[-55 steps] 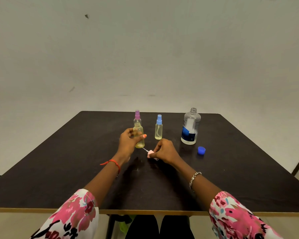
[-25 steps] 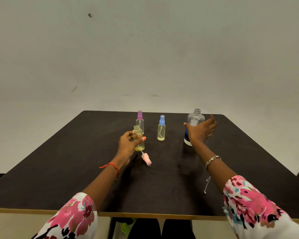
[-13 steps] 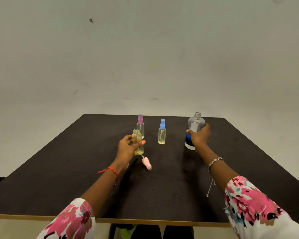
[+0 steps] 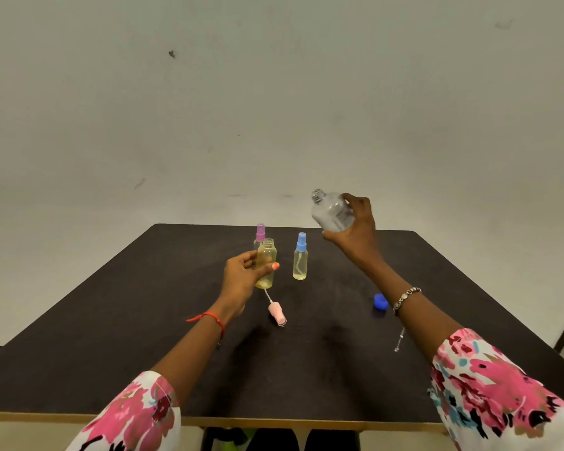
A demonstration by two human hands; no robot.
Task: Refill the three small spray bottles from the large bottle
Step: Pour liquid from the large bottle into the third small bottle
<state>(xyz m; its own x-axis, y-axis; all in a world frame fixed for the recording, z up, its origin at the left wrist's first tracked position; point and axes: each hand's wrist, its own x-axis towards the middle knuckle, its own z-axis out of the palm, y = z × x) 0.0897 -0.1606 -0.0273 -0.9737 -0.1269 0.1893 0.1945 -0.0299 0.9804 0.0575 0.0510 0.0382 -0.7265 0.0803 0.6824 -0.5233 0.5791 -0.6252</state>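
My left hand [image 4: 241,276] grips an uncapped small yellowish spray bottle [image 4: 266,260] standing on the dark table [image 4: 144,320]. Its pink spray head [image 4: 276,314] with a thin tube lies on the table just in front. My right hand [image 4: 357,234] holds the large clear bottle [image 4: 329,211] lifted in the air, uncapped and tilted with its neck toward the left. A small bottle with a blue spray head [image 4: 300,257] stands between my hands. Behind the held small bottle stands a third one with a purple spray head [image 4: 260,234].
The large bottle's blue cap [image 4: 380,301] lies on the table beside my right forearm. A plain pale wall rises behind the table. The table's front edge [image 4: 274,421] is close to my body.
My right hand laid down the pink spray head, reached to the large bottle, gripped it and lifted it off the table, tilting it left. My left hand kept holding the open small bottle.
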